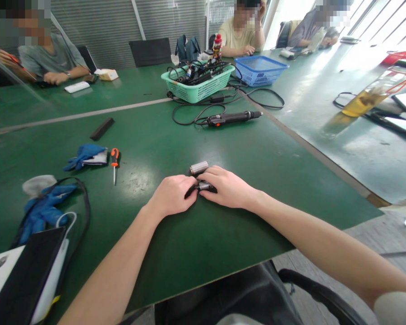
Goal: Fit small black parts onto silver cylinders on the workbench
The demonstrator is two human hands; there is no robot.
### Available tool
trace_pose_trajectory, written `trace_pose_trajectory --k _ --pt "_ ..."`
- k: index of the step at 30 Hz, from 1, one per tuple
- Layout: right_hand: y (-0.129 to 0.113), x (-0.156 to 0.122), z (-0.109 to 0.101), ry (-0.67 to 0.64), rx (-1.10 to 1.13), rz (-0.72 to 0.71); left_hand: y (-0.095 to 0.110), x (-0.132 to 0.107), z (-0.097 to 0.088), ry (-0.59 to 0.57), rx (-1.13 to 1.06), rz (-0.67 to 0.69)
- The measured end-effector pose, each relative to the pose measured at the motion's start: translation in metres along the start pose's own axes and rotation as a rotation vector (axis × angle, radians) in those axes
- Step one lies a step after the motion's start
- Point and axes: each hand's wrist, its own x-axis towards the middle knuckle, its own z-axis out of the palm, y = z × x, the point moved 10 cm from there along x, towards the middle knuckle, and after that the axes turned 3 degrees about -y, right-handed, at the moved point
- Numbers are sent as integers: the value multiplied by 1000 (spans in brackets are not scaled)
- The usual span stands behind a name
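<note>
My left hand (176, 195) and my right hand (230, 188) meet low over the green table. Between them is a small grey-and-black cylindrical part (205, 185), gripped by the fingers of both hands. Much of it is hidden by my fingers, so its exact kind does not show. Just behind my fingertips a short silver metal cylinder (199, 168) lies on its side on the tabletop.
To the left lie an orange-black screwdriver (114, 158), blue gloves (87, 155), a dark bar (102, 129) and a phone (27, 275). Behind are a corded electric screwdriver (235, 118), a filled green basket (198, 92) and a blue basket (260, 72). Several people sit across the table.
</note>
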Motion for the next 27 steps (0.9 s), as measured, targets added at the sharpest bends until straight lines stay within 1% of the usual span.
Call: trace_pose_trajectory --k 7,27 --pt "-1 1 1 -3 -8 -37 2 0 -1 12 -3 18" --pt "-2 0 0 -6 -8 -55 3 1 0 14 13 27"
